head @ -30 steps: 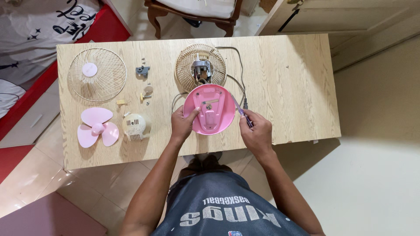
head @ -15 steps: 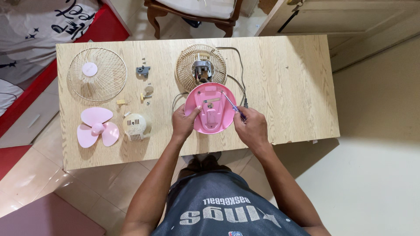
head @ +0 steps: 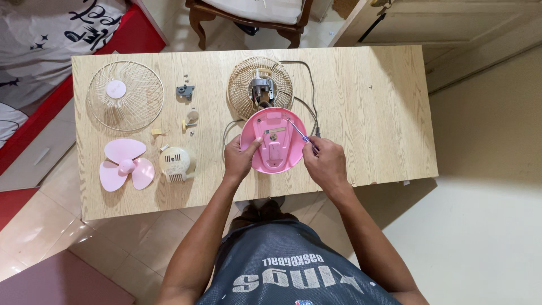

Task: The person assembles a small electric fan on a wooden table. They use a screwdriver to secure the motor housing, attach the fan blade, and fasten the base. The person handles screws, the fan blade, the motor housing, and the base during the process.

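Our left hand [head: 239, 159] gripped the rim of one round, smooth pink fan base [head: 274, 140] near the middle of the frame. Our right hand [head: 325, 162] squeezed one thin purple screwdriver [head: 298, 131], tip on the base. On the wooden table [head: 372, 107] we saw two wire grilles [head: 126, 96], one at the upper left, and one pink three-blade fan [head: 125, 164].

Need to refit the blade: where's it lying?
The pink blade lies at the table's near left corner, below the wire grille and beside the cream motor cover.
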